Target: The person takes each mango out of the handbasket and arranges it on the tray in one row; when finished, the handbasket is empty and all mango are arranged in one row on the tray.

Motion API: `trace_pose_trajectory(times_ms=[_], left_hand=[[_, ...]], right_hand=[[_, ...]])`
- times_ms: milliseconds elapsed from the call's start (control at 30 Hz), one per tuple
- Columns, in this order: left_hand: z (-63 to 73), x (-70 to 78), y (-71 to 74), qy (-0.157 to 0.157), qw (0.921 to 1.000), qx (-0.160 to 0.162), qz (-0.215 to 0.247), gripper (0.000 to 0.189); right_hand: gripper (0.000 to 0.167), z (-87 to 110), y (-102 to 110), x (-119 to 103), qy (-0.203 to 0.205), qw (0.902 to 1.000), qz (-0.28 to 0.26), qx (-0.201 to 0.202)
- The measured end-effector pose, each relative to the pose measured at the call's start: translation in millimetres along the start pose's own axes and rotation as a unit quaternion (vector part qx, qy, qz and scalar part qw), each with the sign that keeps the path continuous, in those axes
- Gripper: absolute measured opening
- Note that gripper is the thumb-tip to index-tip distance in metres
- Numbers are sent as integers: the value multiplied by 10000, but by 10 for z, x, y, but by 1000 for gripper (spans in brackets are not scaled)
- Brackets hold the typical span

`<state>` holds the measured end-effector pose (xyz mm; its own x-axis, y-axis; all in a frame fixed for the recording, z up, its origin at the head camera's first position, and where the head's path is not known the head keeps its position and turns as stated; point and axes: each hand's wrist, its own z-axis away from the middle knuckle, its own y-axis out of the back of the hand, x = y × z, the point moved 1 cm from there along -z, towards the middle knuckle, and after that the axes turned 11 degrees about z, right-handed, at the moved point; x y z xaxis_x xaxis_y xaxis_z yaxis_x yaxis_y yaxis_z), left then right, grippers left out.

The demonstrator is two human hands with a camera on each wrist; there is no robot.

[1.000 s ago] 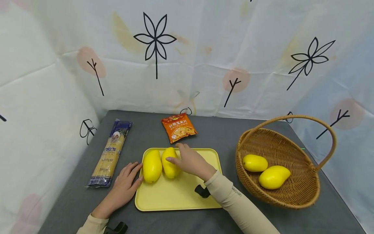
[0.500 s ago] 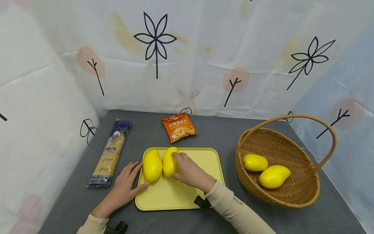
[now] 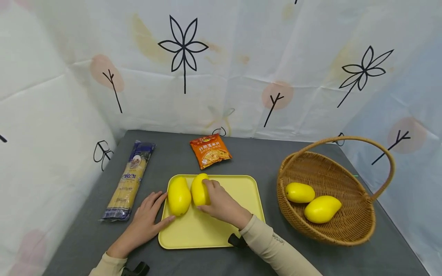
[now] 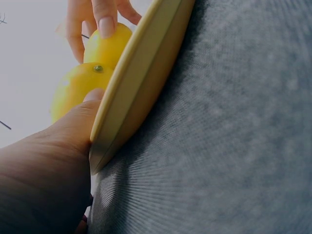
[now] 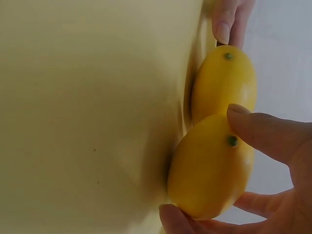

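Note:
Two yellow mangoes lie side by side at the left of a pale yellow tray (image 3: 207, 234). My right hand (image 3: 224, 203) grips the right-hand mango (image 3: 200, 189); in the right wrist view its thumb is near the stem end of this mango (image 5: 207, 170) and its fingers are round the far side. My left hand (image 3: 146, 216) rests at the tray's left edge, fingers fairly straight beside the left-hand mango (image 3: 179, 196). Its thumb (image 4: 92, 96) reaches over the tray rim close to that mango in the left wrist view.
A wicker basket (image 3: 331, 168) with a tall handle stands at the right, holding two more mangoes (image 3: 322, 209). Left of the tray lies a long pack of noodles (image 3: 129, 182). An orange snack packet (image 3: 210, 150) lies behind the tray. Patterned cloth hangs behind the grey table.
My right hand has shifted its hold: the thumb has moved from the mango's top to its near end, and the fingers now curl over it. My left thumb has stretched over the tray rim.

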<state>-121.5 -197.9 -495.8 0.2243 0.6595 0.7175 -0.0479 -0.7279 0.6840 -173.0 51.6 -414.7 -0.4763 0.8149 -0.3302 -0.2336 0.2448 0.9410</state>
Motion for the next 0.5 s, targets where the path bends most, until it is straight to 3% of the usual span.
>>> trace_pose_trajectory(times_ms=[500], left_hand=[[0, -3, -2, -58, 10000, 20, -12, 74]], right_hand=[[84, 79, -64, -2, 3, 10000, -40, 62]])
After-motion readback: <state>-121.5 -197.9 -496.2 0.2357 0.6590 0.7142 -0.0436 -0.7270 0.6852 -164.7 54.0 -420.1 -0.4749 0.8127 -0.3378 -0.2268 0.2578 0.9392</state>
